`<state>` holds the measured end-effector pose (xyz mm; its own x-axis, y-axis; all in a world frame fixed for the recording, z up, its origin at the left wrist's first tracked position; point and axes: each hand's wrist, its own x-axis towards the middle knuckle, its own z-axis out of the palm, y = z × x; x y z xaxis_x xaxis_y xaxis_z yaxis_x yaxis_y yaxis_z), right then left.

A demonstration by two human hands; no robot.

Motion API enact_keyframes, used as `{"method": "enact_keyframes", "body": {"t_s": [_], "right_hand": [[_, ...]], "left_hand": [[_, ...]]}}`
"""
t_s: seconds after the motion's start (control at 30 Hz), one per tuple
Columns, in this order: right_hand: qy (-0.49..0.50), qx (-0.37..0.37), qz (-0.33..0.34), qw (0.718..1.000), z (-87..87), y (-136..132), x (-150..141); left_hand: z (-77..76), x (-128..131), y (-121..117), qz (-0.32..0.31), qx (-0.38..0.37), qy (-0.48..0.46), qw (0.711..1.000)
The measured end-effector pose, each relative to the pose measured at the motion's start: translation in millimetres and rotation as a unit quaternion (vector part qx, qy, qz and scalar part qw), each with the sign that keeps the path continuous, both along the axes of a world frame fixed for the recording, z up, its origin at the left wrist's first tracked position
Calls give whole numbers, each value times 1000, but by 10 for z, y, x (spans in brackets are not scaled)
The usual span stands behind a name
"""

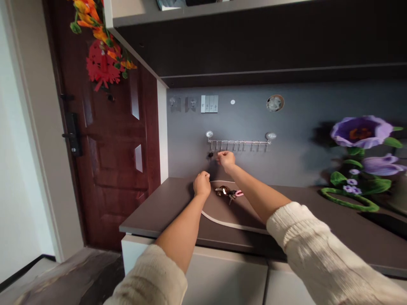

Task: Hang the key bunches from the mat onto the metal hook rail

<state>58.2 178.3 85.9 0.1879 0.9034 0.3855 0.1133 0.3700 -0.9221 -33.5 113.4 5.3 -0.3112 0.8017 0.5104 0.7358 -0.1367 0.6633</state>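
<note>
we have two hands out over one brown counter. our right hand is up just below one clear rail, fingertips drawn together; whether they pinch anything, we cannot tell. our left hand is lower, fingers curled in, and we cannot tell if it grips something either.

the rail hangs on the grey wall by two round suction cups, with roughly ten hooks along it. one small dark thing is below its left end, near our right fingertips.

one bunch of keys, too small to count, lies on the counter between our forearms, with one pink strap. one pale band curves around it. above the rail we see one switch panel with four keys; to the right, two large purple flowers.
</note>
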Motion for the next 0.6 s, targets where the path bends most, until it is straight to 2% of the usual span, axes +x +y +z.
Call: {"method": "enact_keyframes", "body": {"t_s": [0.13,0.27,0.6], "right_hand": [[-13,29,54,998,-90,-185,194],[-44,36,90,994,-259,-368,428],[-187,27,82,978,-688,-722,844]], "left_hand": [[-19,3,-3,-46,21,-5,999],[-27,11,-28,-101,44,3,994],[-11,61,-153,-150,32,157,975]]}}
